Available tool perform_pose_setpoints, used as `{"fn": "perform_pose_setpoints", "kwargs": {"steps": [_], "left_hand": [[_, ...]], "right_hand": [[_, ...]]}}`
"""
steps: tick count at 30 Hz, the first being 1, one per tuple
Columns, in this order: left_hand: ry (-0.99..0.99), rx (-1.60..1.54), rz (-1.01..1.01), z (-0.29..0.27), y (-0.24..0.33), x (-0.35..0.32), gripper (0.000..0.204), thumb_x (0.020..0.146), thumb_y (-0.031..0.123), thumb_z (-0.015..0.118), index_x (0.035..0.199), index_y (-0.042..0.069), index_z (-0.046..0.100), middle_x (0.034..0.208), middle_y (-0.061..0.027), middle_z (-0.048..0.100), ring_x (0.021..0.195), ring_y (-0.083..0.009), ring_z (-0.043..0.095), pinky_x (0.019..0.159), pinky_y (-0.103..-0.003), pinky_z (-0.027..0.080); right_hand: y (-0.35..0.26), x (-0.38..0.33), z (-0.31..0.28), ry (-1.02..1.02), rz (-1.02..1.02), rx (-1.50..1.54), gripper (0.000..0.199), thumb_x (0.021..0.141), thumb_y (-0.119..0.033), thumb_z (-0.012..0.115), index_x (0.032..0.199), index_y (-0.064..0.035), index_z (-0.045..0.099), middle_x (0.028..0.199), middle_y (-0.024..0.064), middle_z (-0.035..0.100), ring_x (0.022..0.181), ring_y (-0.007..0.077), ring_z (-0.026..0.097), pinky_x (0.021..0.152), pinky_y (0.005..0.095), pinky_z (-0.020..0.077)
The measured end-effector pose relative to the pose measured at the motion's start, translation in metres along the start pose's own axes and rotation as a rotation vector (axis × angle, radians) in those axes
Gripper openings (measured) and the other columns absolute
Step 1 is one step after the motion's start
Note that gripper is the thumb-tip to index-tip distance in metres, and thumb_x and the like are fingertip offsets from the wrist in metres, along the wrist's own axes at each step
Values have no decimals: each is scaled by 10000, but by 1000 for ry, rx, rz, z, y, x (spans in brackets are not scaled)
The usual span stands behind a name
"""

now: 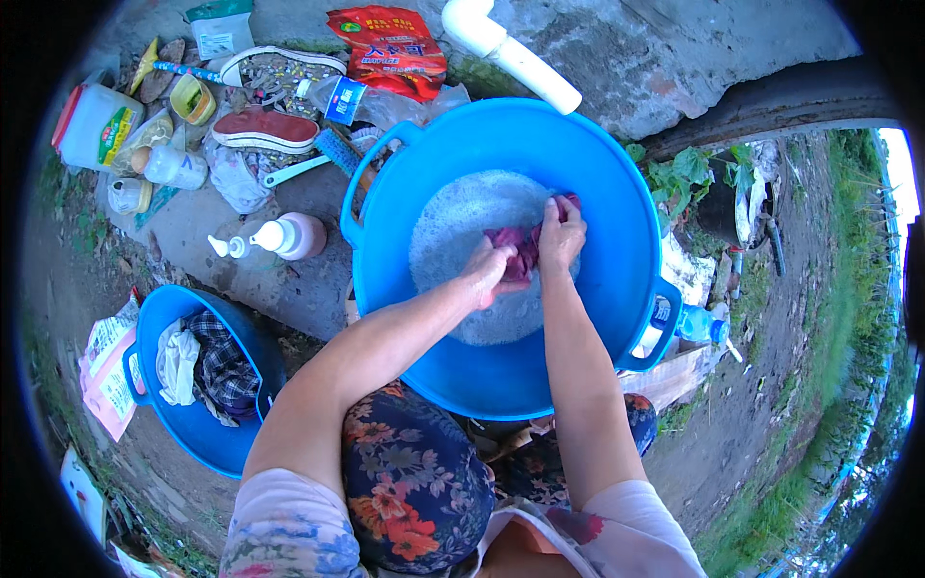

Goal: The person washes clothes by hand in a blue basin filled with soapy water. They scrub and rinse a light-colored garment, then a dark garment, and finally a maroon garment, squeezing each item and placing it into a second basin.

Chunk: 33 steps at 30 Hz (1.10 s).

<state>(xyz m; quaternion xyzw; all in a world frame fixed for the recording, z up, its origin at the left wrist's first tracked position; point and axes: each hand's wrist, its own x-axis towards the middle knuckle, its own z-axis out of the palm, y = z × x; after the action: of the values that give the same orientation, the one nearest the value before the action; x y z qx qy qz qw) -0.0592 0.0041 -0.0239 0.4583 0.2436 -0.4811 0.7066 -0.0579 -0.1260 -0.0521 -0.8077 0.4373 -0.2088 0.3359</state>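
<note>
A dark pink wet cloth [517,252] is bunched between my two hands, over the sudsy water [453,231] in a large blue tub [482,380]. My left hand [491,272] grips the cloth's lower left part, its fingers curled round it. Higher and to the right, my right hand [561,234] pinches the other end, with a bit of cloth showing above the fingertips. The cloth's full shape cannot be made out, as it is crumpled and partly covered by my fingers.
A smaller blue tub [159,409] with dark checked and white clothes stands at the left. Nearby are a pump bottle [294,237], a scrubbing brush [339,151] and a red shoe [265,131]. A white pipe [525,67] hangs over the big tub's far rim; a plastic bottle [701,326] lies at its right.
</note>
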Motion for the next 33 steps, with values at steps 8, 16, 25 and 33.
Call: {"fn": "perform_pose_setpoints", "kwargs": {"steps": [8, 16, 25, 33], "left_hand": [[201, 239, 314, -25, 28, 17, 243, 850, 139, 533, 1086, 79, 540, 1009, -110, 599, 889, -207, 589, 774, -362, 494], [-175, 1292, 1450, 9, 19, -38, 510, 826, 401, 572, 1198, 55, 530, 1401, -130, 356, 1311, -314, 322, 1060, -442, 282], [-75, 1051, 1119, 10, 31, -30, 327, 865, 350, 516, 857, 32, 595, 803, -181, 578, 742, -383, 583, 666, -451, 464], [93, 670, 512, 10, 37, -17, 456, 891, 439, 430, 799, 48, 646, 791, -165, 646, 749, -302, 618, 706, -409, 464]], "right_hand": [[-59, -81, -48, -565, 632, 913, 200, 690, 35, 599, 872, -46, 594, 675, 39, 579, 646, 154, 569, 611, 276, 469], [-51, -41, -89, -758, 725, 1256, 826, 805, -734, 377, 1280, -61, 438, 1263, 151, 492, 1157, 315, 486, 953, 464, 409], [-57, -72, -65, -728, 876, 912, 720, 827, -712, 371, 1239, -132, 482, 1166, 77, 538, 1079, 259, 505, 839, 442, 442], [-27, -79, -42, -663, 486, 365, 631, 917, -551, 305, 1167, -21, 540, 1029, 225, 608, 955, 344, 586, 837, 425, 448]]}}
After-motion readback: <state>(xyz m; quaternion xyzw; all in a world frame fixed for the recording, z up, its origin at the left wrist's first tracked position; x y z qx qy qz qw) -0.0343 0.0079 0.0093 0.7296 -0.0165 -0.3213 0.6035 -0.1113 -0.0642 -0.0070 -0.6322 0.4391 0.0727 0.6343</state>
